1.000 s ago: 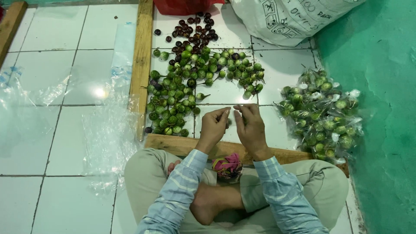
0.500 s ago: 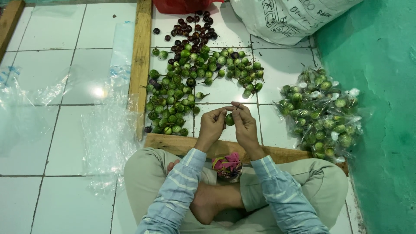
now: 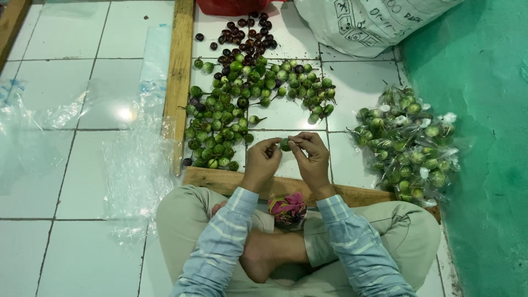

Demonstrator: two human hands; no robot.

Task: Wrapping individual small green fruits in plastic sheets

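Small green fruit [image 3: 285,144] sits pinched between the fingertips of both hands, held just above the white tiled floor [image 3: 82,165] in front of the person's crossed legs. Compared with a second ago, when both hands were lower and close together with the fruit hardly visible, the hands have lifted a little and the fruit now shows clearly between them. The left hand [image 3: 262,163] clamps it from the left with thumb and fingers, and the right hand [image 3: 312,157] clamps it from the right. Just beyond the hands lies the loose pile of green fruits [image 3: 231,115], with dark purple ones [image 3: 242,36] further off. To the right, bagged green fruits [image 3: 410,143] lie near the green wall. A wooden plank [image 3: 231,180] runs under the wrists, and clear plastic bags [image 3: 132,165] lie to the left.
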